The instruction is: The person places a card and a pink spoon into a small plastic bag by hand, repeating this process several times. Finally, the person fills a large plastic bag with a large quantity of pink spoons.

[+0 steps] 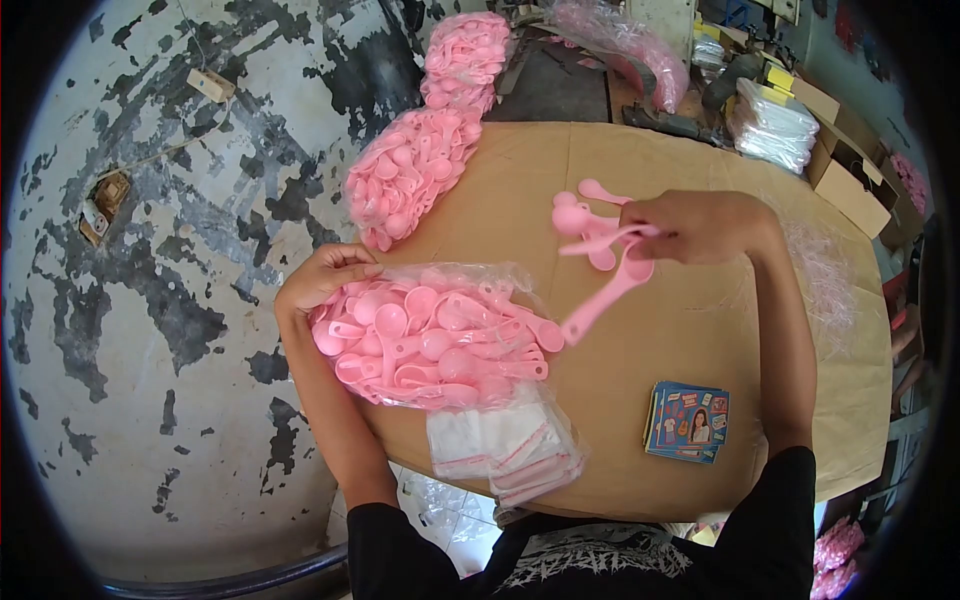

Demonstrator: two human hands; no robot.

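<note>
A clear plastic bag full of pink spoons [435,340] lies at the left of the brown table. My left hand [328,277] grips its upper left edge, with the fingers bent over the plastic. Over the table to the right, my right hand [700,228] is closed on several pink spoons [612,290], which stick out to its left and below it. Part of this bunch is hidden by the fingers. Clear packets with red strips [505,445] lie partly under the bag's lower edge.
Filled bags of pink spoons [415,165] stand behind the left hand by the wall. A stack of printed cards [688,422] lies on the brown table [620,400] at the right. Cartons [850,185] and wrapped clear plastic [772,125] are at the back right.
</note>
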